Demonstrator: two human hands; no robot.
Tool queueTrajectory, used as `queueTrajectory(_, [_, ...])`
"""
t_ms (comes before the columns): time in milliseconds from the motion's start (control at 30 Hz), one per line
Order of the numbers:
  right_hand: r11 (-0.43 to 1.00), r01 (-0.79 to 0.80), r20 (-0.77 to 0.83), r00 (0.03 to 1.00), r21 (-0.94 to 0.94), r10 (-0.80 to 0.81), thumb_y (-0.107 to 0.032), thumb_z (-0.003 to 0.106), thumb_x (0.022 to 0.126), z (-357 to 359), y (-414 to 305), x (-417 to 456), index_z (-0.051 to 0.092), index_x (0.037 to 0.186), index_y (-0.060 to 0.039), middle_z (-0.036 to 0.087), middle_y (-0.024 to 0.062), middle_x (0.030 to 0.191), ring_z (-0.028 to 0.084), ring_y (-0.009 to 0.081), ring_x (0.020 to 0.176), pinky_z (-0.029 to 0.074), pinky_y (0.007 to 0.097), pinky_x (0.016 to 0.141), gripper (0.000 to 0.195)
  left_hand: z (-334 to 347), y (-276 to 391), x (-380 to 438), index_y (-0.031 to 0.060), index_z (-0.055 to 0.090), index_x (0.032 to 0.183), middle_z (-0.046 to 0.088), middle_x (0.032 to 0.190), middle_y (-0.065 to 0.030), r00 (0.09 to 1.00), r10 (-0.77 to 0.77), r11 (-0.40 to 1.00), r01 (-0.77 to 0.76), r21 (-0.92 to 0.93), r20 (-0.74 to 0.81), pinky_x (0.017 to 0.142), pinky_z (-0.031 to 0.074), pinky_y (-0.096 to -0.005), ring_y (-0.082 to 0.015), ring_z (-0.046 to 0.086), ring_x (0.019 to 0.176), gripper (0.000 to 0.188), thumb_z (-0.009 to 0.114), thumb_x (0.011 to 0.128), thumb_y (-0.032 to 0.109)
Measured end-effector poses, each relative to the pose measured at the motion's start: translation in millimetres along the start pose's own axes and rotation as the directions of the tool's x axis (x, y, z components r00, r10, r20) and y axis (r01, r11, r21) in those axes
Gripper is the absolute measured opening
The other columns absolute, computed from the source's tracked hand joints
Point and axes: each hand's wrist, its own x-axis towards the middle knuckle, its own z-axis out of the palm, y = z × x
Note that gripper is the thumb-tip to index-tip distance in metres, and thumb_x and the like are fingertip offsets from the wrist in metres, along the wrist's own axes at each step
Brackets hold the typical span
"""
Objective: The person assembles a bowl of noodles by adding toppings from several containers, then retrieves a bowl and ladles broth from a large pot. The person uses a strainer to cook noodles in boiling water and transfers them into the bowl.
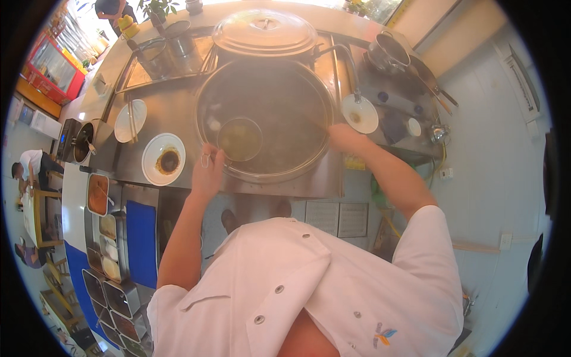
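A large round metal pot (285, 178) of steaming liquid stands before me. At its near left rim my left hand (208, 174) grips the wire handle of a round strainer (241, 139), whose ring sits in the pot. Steam blurs the pale contents inside it. Over the right rim, my right hand (348, 138) is closed around a thin utensil (317, 126); steam hides most of it, so its kind is unclear. Left of the pot is a white bowl (151, 149) with dark sauce in it. Wooden chopsticks (132, 118) lie across a white dish (122, 122) further left.
Behind the pot rests a large metal lid (265, 33). A curved faucet (355, 85) ends above a small white bowl (368, 114) on the right. A saucepan (388, 49) stands beyond it. Ingredient containers (118, 299) line the left counter. Other people are in the background at left.
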Motion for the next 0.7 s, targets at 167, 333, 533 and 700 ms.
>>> queueTrajectory(167, [0.961, -0.132, 0.395, 0.918, 0.243, 0.027, -0.003, 0.053, 0.073, -34.9, -15.1, -3.7, 0.065, 0.075, 0.0098, 0.068, 0.0211, 0.077, 0.069, 0.0282, 0.064, 0.057, 0.0366, 0.056, 0.018, -1.1, 0.0, -3.0, 0.0048, 0.047, 0.1, 0.063, 0.085, -0.0206, 1.0, -0.019, 0.999, 0.018, -0.033, -0.016, 0.073, 0.046, -0.0455, -0.0391, 0.062, 0.081, 0.021, 0.049, 0.097, 0.026])
queueTrajectory(333, [0.765, -0.21, 0.484, 0.863, 0.609, -0.148, -0.001, 0.054, 0.074, -29.5, -30.3, 1.7, 0.065, 0.077, 0.0094, 0.067, 0.0208, 0.077, 0.068, 0.0271, 0.067, 0.058, 0.0348, 0.057, 0.015, 1.4, -4.3, -5.0, 0.0038, 0.049, 0.099, 0.064, 0.083, -0.0191, 0.998, -0.055, 0.995, 0.051, -0.087, -0.038, 0.071, 0.047, -0.045, -0.0374, 0.062, 0.08, 0.021, 0.049, 0.097, 0.025])
queueTrajectory(533, [0.575, 0.071, 0.259, 0.843, 0.815, -0.471, 0.001, 0.057, 0.078, 7.3, -34.7, 60.3, 0.064, 0.09, 0.0095, 0.066, 0.0193, 0.092, 0.068, 0.0265, 0.08, 0.057, 0.0334, 0.059, 0.016, 7.4, -10.6, -6.8, 0.0035, 0.051, 0.1, 0.064, 0.085, -0.0201, 0.99, -0.134, 0.986, 0.13, -0.106, -0.035, 0.075, 0.046, -0.0454, -0.0393, 0.062, 0.084, 0.024, 0.049, 0.097, 0.027])
queueTrajectory(700, [0.193, -0.398, 0.434, 0.876, 0.897, -0.208, 0.004, 0.056, 0.081, -39.6, -61.2, 64.9, 0.059, 0.1, 0.0116, 0.064, 0.0242, 0.098, 0.065, 0.0232, 0.078, 0.056, 0.0277, 0.058, 0.021, 12.3, -20.4, -6.0, 0.0039, 0.052, 0.102, 0.063, 0.094, -0.0213, 0.992, -0.113, 0.992, 0.11, -0.057, -0.055, 0.079, 0.045, -0.0487, -0.0433, 0.059, 0.092, 0.029, 0.045, 0.097, 0.031])
